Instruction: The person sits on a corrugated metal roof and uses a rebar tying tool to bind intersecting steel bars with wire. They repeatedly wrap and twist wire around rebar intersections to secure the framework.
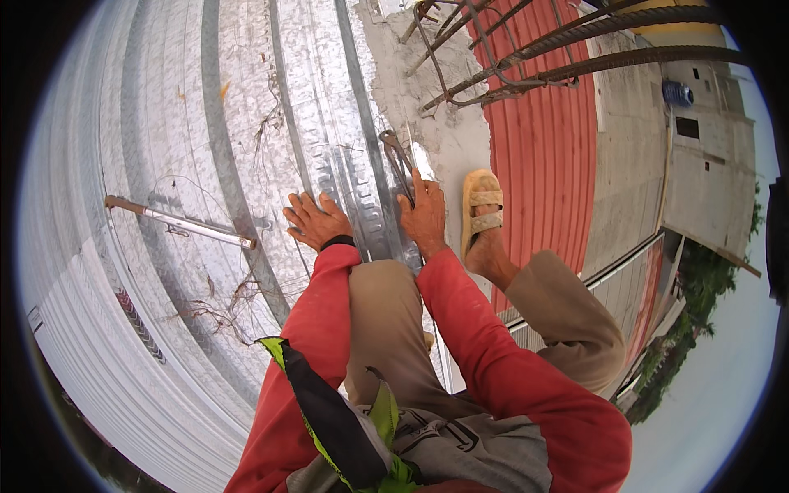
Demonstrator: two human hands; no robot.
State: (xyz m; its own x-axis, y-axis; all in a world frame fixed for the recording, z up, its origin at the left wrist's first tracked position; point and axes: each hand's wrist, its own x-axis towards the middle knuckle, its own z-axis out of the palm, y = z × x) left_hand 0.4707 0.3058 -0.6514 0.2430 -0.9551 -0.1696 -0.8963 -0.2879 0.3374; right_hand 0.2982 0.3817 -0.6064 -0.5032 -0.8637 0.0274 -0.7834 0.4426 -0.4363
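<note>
My left hand (317,220) lies palm down with its fingers spread on the galvanized corrugated metal roof sheet (240,123), holding nothing. At a metal channel by the roof's edge, my right hand (424,215) is around the handles of rusty end-cutting pliers (395,151), whose head points away from me. Its index finger stretches forward along the tool; how firmly the palm grips is hidden. To the left of my left hand, a partly rusted metal bar (185,225) lies across the ribs.
Rusty rebar (542,77) with stirrups juts from the rough concrete wall top (444,117). My sandaled foot (485,209) rests on that concrete, beside red corrugated sheeting (539,154). Loose tie wire (231,308) is scattered on the roof. Concrete buildings stand to the right.
</note>
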